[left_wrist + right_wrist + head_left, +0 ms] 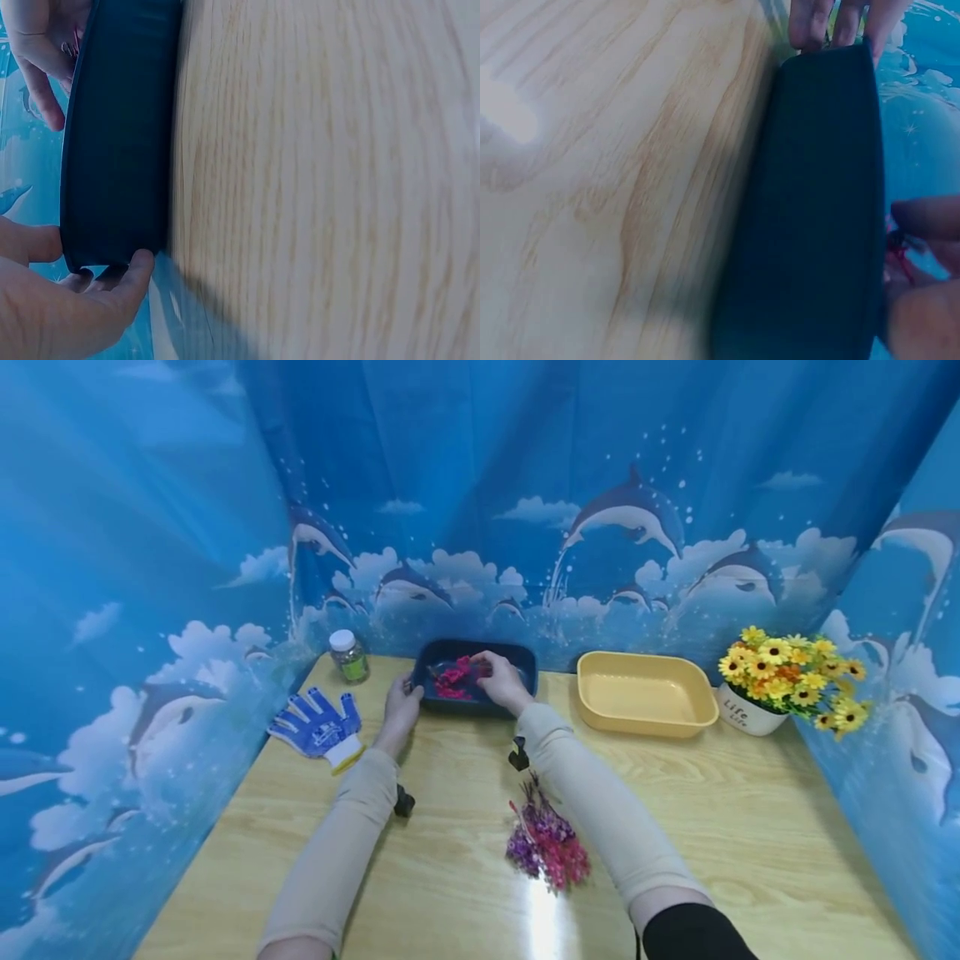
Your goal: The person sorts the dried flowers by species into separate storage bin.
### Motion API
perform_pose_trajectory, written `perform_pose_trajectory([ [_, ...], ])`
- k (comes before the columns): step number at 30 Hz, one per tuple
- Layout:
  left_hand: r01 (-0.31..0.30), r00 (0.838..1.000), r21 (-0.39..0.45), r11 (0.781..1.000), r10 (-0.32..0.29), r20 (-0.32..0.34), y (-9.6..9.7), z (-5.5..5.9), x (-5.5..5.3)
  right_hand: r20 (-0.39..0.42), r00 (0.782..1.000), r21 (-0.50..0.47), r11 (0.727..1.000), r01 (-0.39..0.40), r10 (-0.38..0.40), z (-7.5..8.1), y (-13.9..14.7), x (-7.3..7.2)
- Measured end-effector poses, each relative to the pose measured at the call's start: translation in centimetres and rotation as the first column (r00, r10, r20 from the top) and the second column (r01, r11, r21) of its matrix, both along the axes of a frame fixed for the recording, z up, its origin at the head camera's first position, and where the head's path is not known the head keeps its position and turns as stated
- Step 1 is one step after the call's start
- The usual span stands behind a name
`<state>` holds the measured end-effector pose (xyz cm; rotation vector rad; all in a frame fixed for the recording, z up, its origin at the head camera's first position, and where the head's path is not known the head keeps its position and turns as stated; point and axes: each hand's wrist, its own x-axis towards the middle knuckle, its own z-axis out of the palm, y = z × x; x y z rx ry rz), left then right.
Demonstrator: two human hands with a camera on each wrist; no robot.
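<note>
A dark blue rectangular basin (465, 707) stands at the back of the table. My left hand (401, 710) grips its left end, with the thumb at the rim and fingers against the end wall, as the left wrist view shows (82, 300). Pink flowers (453, 680) lie inside the basin. Over its right part, my right hand (502, 681) pinches thin reddish stems at the fingertips; the basin wall (810, 195) partly hides them in the right wrist view. On the table nearer me lies a bunch of purple and pink dried flowers (551, 843).
A yellow basin (648, 722) stands right of the dark one, beside a white pot (750, 710) of yellow flowers (795, 672). At the left are a white-lidded jar (349, 657) and a blue-and-white work glove (321, 728). A dolphin-print curtain (480, 510) borders the table.
</note>
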<state>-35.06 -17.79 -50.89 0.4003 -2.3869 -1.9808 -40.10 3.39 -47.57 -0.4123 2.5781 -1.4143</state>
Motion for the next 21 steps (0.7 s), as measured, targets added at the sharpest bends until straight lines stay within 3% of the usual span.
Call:
perform_pose_trajectory([
  [6, 0.001, 1.000, 0.016, 1.000, -0.001, 0.001, 0.1, -0.1, 0.1, -0.018, 0.993, 0.068, 0.991, -0.118, 0.119, -0.6, 0.4, -0.4],
  [10, 0.006, 1.000, 0.022, 1.000, -0.006, 0.000, 0.2, -0.2, 0.2, -0.050, 0.991, 0.131, 0.985, -0.113, 0.121, -0.5, 1.1, -0.4],
  [15, 0.019, 1.000, 0.029, 0.999, -0.019, 0.010, 0.1, -0.2, 0.2, -0.087, 0.993, 0.084, 0.994, -0.074, 0.081, 0.4, 2.1, 0.0],
  [21, 0.021, 0.999, 0.033, 0.999, -0.022, 0.029, -0.1, 0.2, 0.2, -0.087, 0.993, 0.008, 0.996, -0.084, 0.084, 2.8, 3.6, 1.6],
])
